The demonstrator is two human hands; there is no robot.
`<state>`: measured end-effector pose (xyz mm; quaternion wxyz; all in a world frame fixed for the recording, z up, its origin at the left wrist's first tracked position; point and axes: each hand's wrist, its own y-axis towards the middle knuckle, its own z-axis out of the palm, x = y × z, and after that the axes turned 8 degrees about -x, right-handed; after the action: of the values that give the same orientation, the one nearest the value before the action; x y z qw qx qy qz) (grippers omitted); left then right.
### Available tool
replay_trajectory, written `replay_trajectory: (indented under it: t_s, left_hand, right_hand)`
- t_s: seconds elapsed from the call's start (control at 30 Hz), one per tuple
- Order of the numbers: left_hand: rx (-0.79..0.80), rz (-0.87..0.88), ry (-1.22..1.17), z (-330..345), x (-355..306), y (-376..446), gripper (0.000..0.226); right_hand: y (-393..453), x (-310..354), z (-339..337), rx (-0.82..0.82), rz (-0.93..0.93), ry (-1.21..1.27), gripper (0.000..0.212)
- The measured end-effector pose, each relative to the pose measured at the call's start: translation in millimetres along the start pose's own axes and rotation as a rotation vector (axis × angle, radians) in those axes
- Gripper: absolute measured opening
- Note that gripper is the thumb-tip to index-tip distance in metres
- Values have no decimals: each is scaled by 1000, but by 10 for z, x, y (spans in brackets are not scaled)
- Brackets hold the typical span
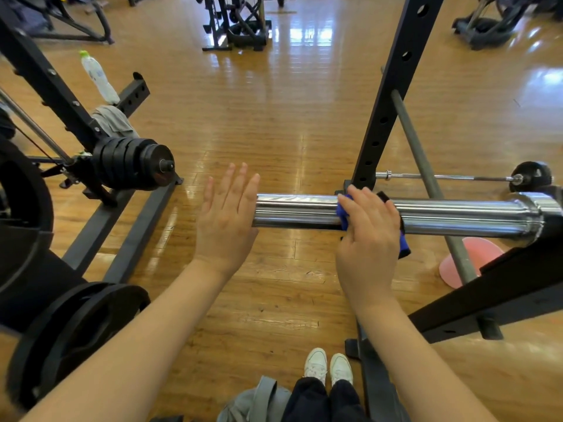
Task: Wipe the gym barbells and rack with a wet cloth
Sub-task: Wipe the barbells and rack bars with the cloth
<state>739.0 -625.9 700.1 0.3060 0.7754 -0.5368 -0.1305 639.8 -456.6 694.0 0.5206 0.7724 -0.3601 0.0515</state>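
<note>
A thick chrome barbell sleeve (304,210) runs level across the middle of the frame, its free end at center and its collar at the right edge. 1 blue cloth (343,215) is wrapped over the sleeve just right of center, with a corner hanging below the bar. The right hand (367,236) lies on top of the cloth, its fingers curled over it and the bar, clasping both. The left hand (227,216) is held flat with its 4 visible fingers straight and spread, palm down, covering the free end of the sleeve; whether it touches the metal cannot be told. Behind the right hand, 1 black rack upright (393,86) with a row of round holes rises to the upper right. A grey rod (426,175) leans diagonally past it toward the lower right. A second, thinner barbell (441,177) lies on the wooden floor (274,117) at right center, with 1 dark plate on its far end. At left center, a stack of black weight plates (134,162) sits on a horizontal peg of another black frame. 1 clear bottle (97,76) with a green cap stands in the upper left, above a grey rag (111,121). A pink cone-like object (475,263) rests on the floor at lower right. 2 white shoes (329,365) show at the bottom center.
</note>
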Motion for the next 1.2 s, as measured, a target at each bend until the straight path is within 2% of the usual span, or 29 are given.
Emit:
replay_trajectory:
  t_s: [0.17,0.27,0.37,0.47,0.6,0.67,0.8,0.87,0.93,1.03,1.2]
  left_hand:
    - [56,-39,-20,-83,-45,-4,101]
    - [102,-26,17,-95,-38,13,103]
    - [120,-44,13,-83,-28,120,96]
    - [176,-46,-1,-70,5,220,91]
    - [177,-53,-59,-51,33,215,88]
    - [166,-63,-73,-47,27,213,85]
    - [139,-58,-75,-33,27,210,81]
    - [134,-62,-72,-27,22,208,81]
    - [127,-72,-73,-35,17,206,81]
    - [144,-69,-77,-44,17,196,85]
    - [175,-44,-29,-106,33,171,97]
  right_hand:
    - [-79,-291,-161,89,-244,129,41]
    - [-26,-312,-243,51,-100,100,38]
    - [95,-106,-109,6,48,28,37]
    - [98,41,28,32,-26,13,35]
    - [-101,-115,-95,90,-199,60,41]
    - [-113,-237,-216,73,-161,42,42]
    - [93,-174,-181,-5,53,-36,38]
    - [123,26,-52,17,8,-34,37]
    - [43,190,64,88,-122,1,38]
    - [-27,150,38,142,-238,36,41]
    - [25,-151,-169,44,-119,22,39]
